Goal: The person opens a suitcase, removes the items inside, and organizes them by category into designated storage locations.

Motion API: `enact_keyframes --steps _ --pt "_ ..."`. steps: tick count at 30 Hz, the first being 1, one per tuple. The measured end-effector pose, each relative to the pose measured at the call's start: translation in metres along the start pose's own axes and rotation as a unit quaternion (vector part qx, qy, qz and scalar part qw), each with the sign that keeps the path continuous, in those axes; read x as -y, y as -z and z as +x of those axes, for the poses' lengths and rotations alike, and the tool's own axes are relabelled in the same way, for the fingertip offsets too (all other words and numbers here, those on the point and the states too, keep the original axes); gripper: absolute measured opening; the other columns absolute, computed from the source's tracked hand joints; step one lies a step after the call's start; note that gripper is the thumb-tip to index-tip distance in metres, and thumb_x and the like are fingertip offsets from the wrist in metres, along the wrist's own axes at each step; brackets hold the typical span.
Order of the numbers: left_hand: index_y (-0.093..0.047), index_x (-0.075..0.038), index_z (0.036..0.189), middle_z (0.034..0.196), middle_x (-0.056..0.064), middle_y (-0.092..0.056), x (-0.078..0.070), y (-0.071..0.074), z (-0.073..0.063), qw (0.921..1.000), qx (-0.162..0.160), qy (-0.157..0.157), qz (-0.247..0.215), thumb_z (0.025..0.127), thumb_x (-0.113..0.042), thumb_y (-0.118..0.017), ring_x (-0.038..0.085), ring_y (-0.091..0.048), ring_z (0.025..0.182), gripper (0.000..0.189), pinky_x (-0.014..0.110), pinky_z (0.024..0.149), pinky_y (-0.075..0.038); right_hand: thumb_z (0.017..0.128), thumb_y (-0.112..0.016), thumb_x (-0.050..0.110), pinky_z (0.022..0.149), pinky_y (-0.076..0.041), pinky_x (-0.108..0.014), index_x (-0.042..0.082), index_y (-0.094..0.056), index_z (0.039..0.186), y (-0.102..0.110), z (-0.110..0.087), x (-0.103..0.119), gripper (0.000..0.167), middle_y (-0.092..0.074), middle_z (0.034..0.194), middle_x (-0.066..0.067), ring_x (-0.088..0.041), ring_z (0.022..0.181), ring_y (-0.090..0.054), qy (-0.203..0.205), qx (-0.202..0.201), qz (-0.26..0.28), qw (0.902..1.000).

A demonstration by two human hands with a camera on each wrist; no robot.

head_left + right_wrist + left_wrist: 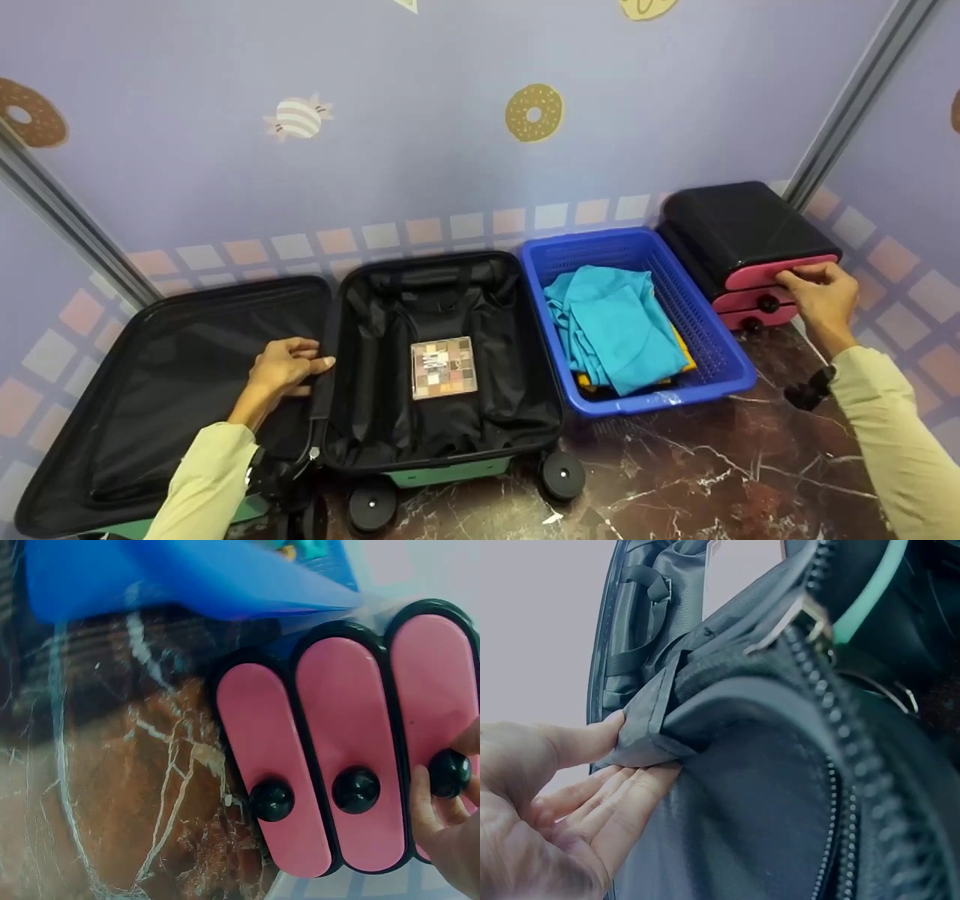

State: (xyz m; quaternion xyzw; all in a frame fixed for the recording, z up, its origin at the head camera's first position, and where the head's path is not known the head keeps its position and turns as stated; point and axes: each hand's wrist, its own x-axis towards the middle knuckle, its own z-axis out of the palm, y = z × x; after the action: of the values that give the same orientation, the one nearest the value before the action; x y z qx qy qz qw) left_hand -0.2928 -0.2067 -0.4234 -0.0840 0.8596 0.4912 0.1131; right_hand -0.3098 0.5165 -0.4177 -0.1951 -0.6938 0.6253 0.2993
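Note:
An open suitcase [442, 457] with black lining lies on the surface, an eyeshadow palette [444, 367] in its right half. At the fold between the halves my left hand [285, 369] pinches the black fabric strip [646, 716], thumb on one side and fingers on the other. On the far right stands a black drawer box [750, 221] with pink fronts. My right hand [825, 296] grips the round black knob [450, 772] of its top drawer. That drawer's pink front [433, 682] sits level with the two below.
Between suitcase and drawer box stands a blue basket [709, 352] holding folded turquoise cloth [619, 322] with yellow cloth beneath. The suitcase's wheels [562, 474] face the near side of the dark marbled surface [675, 480]. A patterned wall [420, 150] rises behind.

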Motion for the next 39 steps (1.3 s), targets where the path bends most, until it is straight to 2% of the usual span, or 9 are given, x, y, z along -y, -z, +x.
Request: enact_keyframes --steps 4,8,14,20,22,27,32,35,39 --pt "-0.047 0.013 0.148 0.151 0.035 -0.048 0.001 0.002 0.000 1.0000 0.005 0.003 -0.007 0.098 -0.016 -0.075 0.039 -0.069 0.120 0.065 0.039 0.078 -0.066 0.084 -0.071 -0.023 0.053 -0.059 -0.018 0.002 -0.067 0.074 0.008 -0.006 0.007 0.027 -0.070 0.065 0.001 -0.009 0.052 -0.070 -0.056 0.035 0.137 0.9883" --pt "-0.047 0.013 0.148 0.151 0.034 -0.049 0.001 0.004 0.001 0.9999 0.009 0.002 -0.008 0.098 -0.017 -0.075 0.038 -0.069 0.119 0.065 0.039 0.079 -0.066 0.085 -0.065 -0.027 0.055 -0.061 -0.022 0.000 -0.066 0.073 0.017 -0.014 0.010 0.030 -0.072 0.066 -0.003 -0.013 0.054 -0.073 -0.067 0.064 0.179 0.9795" --pt "-0.044 0.012 0.151 0.153 0.033 -0.048 0.003 0.004 0.002 0.9999 0.006 0.007 -0.010 0.098 -0.019 -0.075 0.036 -0.069 0.121 0.068 0.038 0.080 -0.066 0.087 -0.058 -0.030 0.060 -0.063 -0.026 -0.005 -0.066 0.077 0.029 -0.023 0.004 0.028 -0.072 0.069 -0.009 -0.016 0.059 -0.075 -0.036 0.092 0.228 0.9685" --pt "-0.040 0.012 0.154 0.155 0.035 -0.044 0.004 0.002 0.000 0.9999 0.014 0.003 -0.007 0.100 -0.018 -0.072 0.043 -0.062 0.129 0.070 0.039 0.083 -0.066 0.086 -0.057 -0.034 0.062 -0.063 -0.027 -0.009 -0.067 0.080 0.045 -0.032 -0.011 0.027 -0.074 0.073 -0.012 -0.018 0.063 -0.077 -0.002 0.103 0.234 0.9667" --pt "-0.039 0.012 0.154 0.154 0.035 -0.044 0.003 0.002 0.000 0.9999 0.015 0.000 -0.006 0.100 -0.018 -0.071 0.044 -0.061 0.130 0.070 0.039 0.083 -0.066 0.087 -0.057 -0.032 0.066 -0.064 -0.029 -0.011 -0.069 0.084 0.051 -0.031 -0.016 0.024 -0.076 0.076 -0.015 -0.021 0.068 -0.079 -0.005 0.127 0.263 0.9564" --pt "-0.037 0.012 0.156 0.156 0.037 -0.041 0.002 0.005 0.001 0.9995 0.031 0.009 -0.009 0.102 -0.018 -0.068 0.047 -0.057 0.134 0.069 0.045 0.091 -0.064 0.094 -0.054 -0.026 0.077 -0.064 -0.035 -0.013 -0.072 0.092 0.064 -0.025 -0.026 0.022 -0.078 0.085 -0.023 -0.029 0.080 -0.080 -0.073 0.180 0.341 0.9197" --pt "-0.035 0.011 0.157 0.157 0.035 -0.041 0.003 0.004 0.004 0.9990 0.037 0.018 -0.019 0.102 -0.017 -0.067 0.044 -0.058 0.133 0.069 0.043 0.091 -0.064 0.096 -0.053 -0.023 0.078 -0.064 -0.037 -0.013 -0.073 0.093 0.067 -0.024 -0.027 0.023 -0.078 0.086 -0.024 -0.030 0.081 -0.080 -0.094 0.183 0.365 0.9082" --pt "-0.032 0.007 0.160 0.159 0.034 -0.040 0.004 0.006 0.004 0.9978 0.047 0.027 -0.037 0.102 -0.017 -0.068 0.042 -0.057 0.136 0.073 0.039 0.088 -0.064 0.096 -0.051 -0.025 0.076 -0.065 -0.038 -0.013 -0.073 0.093 0.066 -0.022 -0.024 0.025 -0.078 0.085 -0.024 -0.030 0.081 -0.080 -0.102 0.181 0.366 0.9072" --pt "-0.027 -0.002 0.165 0.162 0.028 -0.039 0.006 0.012 0.008 0.9940 0.067 0.051 -0.069 0.101 -0.020 -0.070 0.039 -0.050 0.144 0.080 0.032 0.085 -0.063 0.094 -0.063 -0.018 0.069 -0.065 -0.030 -0.002 -0.078 0.089 0.067 -0.021 -0.017 0.022 -0.079 0.083 -0.009 -0.017 0.076 -0.079 -0.105 0.167 0.253 0.9473"
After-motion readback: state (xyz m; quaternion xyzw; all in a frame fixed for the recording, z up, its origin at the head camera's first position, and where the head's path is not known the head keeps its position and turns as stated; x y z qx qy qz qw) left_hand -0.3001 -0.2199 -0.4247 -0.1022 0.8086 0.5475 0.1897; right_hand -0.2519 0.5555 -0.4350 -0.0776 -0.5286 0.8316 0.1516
